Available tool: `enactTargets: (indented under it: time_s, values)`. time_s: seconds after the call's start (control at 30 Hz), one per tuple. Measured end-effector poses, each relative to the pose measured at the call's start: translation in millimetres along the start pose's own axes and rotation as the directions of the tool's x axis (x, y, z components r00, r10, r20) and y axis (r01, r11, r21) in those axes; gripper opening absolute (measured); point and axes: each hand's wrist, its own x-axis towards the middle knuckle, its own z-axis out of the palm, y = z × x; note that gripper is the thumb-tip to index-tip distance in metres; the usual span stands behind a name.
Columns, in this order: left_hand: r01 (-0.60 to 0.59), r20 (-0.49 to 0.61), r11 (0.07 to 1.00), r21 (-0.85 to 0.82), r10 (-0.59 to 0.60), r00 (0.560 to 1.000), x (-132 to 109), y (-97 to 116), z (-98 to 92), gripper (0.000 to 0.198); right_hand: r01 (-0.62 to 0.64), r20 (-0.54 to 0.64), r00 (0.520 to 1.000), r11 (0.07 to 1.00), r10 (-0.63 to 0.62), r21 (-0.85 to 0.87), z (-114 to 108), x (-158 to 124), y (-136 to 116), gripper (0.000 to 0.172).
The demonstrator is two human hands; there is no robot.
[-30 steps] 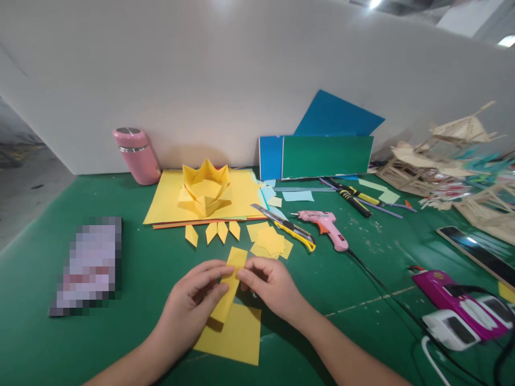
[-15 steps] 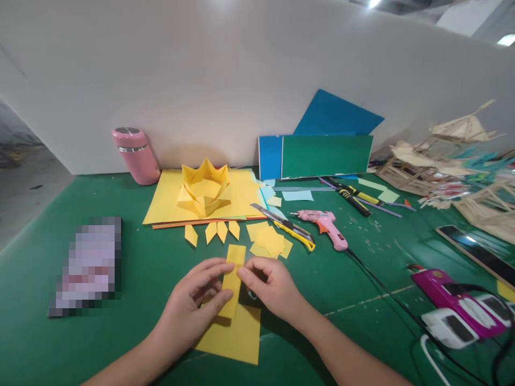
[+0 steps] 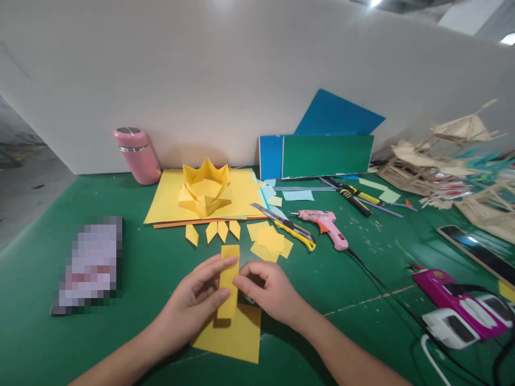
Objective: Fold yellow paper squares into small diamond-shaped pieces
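A narrow folded strip of yellow paper [image 3: 229, 284] is held upright between my two hands. My left hand [image 3: 197, 289] grips its left side, thumb in front and other fingers behind and along it. Thumb and forefinger of my right hand [image 3: 265, 284] pinch the strip's right edge. Beneath lies a flat yellow paper sheet [image 3: 237, 343], partly covered by my left hand and the strip. Beyond my hands are small yellow diamond pieces [image 3: 222, 232] and a loose pile of yellow paper squares [image 3: 269, 239].
A pointed yellow paper bowl [image 3: 205, 193] stands on stacked sheets [image 3: 161, 206] at the back. A utility knife [image 3: 289, 228] and pink glue gun [image 3: 324, 222] lie right of centre, its cord running to a power strip [image 3: 454, 295]. A pink flask [image 3: 139, 158] stands back left.
The strip has shifted slightly left and stands more upright. My right hand's pinch has slid a little down along its right edge.
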Motion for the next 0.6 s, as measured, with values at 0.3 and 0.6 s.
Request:
enactTargets:
  time_s: [0.3, 0.6]
  values:
    - [-0.045, -0.094, 0.996, 0.073, 0.052, 0.994, 8, -4, -12.6, 0.043, 0.087, 0.078, 0.993, 0.996, -0.084, -0.034, 0, -2, -2, 0.014]
    - [-0.016, 0.072, 0.999, -0.040, 0.019, 0.997, -3, -5, -2.7, 0.039, 0.056, 0.051, 0.997, 0.991, -0.063, 0.117, -4, 0, -4, 0.028]
